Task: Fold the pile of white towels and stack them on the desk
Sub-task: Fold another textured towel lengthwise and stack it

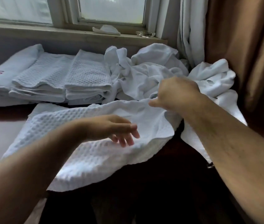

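Towel first: the waffle towel I am working on lies spread across the desk in front of me, rumpled, with its near side sagging past what looks like the front edge. My right hand has its fingers curled down at the towel's far edge. The fingertips are hidden behind the hand, so I believe I am pinching that edge, but I cannot see the pinch itself. My left hand is loose, fingers straight and spread, holding nothing, just above the middle of the cloth.

Behind it, the unfolded pile sits touching the far edge I am gripping, and the folded stacks stand in a row to its left under the window.

My worry is the overhang. If I lift the far edge without pinning the middle, the weight of the sagging side may drag the whole towel off the desk. Since my right hand works right against the pile, I could also catch a loose towel and pull it along. Part of that pile already droops beside the curtain and might slide.
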`<state>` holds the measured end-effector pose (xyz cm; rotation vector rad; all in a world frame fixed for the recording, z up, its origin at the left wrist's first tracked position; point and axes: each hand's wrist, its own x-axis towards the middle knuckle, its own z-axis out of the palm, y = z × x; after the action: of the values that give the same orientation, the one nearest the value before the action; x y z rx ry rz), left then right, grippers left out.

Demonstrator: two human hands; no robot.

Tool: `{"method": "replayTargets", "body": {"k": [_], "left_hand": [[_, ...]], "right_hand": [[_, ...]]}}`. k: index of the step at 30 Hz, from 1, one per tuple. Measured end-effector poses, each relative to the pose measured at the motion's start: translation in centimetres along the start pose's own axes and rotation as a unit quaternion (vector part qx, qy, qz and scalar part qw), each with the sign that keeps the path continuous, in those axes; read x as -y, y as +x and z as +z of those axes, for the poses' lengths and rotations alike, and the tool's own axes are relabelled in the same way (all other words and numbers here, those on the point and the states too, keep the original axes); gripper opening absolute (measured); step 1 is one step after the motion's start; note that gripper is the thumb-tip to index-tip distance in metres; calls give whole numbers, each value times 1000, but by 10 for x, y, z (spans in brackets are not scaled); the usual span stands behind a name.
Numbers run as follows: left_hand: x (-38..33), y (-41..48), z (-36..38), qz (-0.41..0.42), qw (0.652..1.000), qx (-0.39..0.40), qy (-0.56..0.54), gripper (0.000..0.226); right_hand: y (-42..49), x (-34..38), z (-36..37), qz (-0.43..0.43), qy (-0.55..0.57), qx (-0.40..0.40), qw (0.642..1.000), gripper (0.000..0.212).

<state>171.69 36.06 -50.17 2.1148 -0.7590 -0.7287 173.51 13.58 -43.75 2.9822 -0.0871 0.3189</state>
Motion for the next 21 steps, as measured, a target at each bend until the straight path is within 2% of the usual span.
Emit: {"method": "replayTargets", "body": {"k": [1,2,3,4,5,6,7,8,9,11,12,16,18,21], "left_hand": [[6,-2,-5,16,996,-87,-13,37],[15,-4,-11,27,979,-200,2,29],[26,-7,-20,25,947,-315,60,16],[37,-13,-27,-9,906,-395,153,8],[49,-20,-33,-61,869,-423,249,21],[62,-29,-37,-114,847,-409,320,41],[74,-38,-40,-159,842,-376,353,62],[83,-48,-41,-189,847,-344,359,79],[91,-57,-42,-204,856,-320,352,88],[101,-70,-45,-224,870,-289,332,89],[102,-75,-46,-230,873,-277,330,89],[110,-79,-52,-233,899,-258,267,101],[119,-75,-52,-264,897,-253,247,99],[130,-67,-47,-338,868,-266,247,89]], "right_hand": [[5,13,3,-51,20,11,998,37],[8,28,9,-102,54,23,993,27],[11,42,16,-146,91,33,985,26],[13,55,24,-176,133,48,974,38],[14,68,33,-195,169,72,963,52],[15,79,43,-205,184,98,956,64],[16,89,53,-214,168,124,954,73],[18,96,63,-225,134,140,955,75],[20,103,71,-236,98,137,957,68],[20,111,75,-253,69,91,961,49],[19,114,74,-268,78,73,958,52],[13,121,75,-321,150,116,928,52],[9,126,80,-296,179,151,926,66],[-6,136,96,-256,171,191,932,94]]}}
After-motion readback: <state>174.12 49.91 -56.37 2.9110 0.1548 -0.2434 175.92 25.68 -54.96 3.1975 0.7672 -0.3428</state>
